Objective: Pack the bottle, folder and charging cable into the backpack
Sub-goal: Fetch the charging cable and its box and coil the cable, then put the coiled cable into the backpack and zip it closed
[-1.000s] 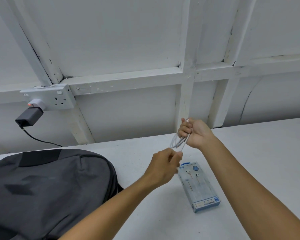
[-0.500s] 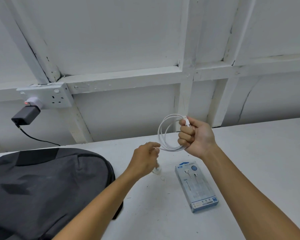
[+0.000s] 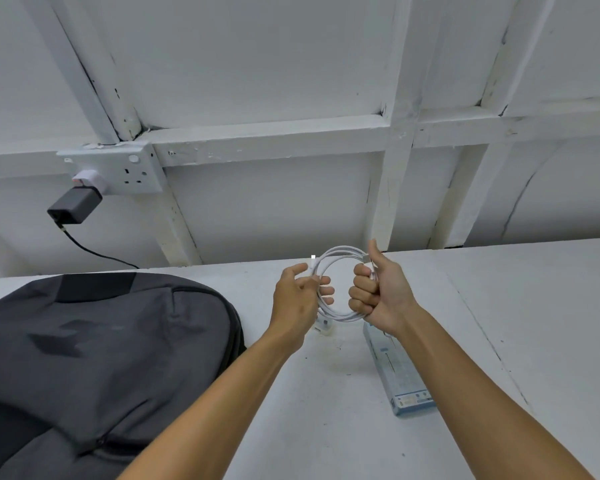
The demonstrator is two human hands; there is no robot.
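Coiling describes the step in hand: the cable (image 3: 340, 282) hangs as a white hoop of several turns in the air above the table (image 3: 499, 306), between the two hands. The right hand (image 3: 378, 292) makes a fist round the right side of the hoop, thumb up, which clamps the turns together so they cannot spring apart. The left hand (image 3: 298, 299) has its fingers curled round the left side of the hoop, with one plug end poking up just above them; that hold looks meant to guide the loose tail into the coil. A tidy hoop will likely go into a bag without tangling, which seems the reason for the effort.

Just below the hoop a small white thing lies on the table, too blurred to name. Under the right wrist lies a light blue box (image 3: 402, 372), flat, probably the cable's packaging.

The backpack (image 3: 101, 358) lies flat at the left, dark grey, near the left forearm. Whether any zip is open cannot be told from here. No bottle or folder is in view, so whether they are packed cannot be told.

On the wall behind, a socket (image 3: 132, 171) carries a black charger (image 3: 75, 206) whose dark lead drops behind the backpack.
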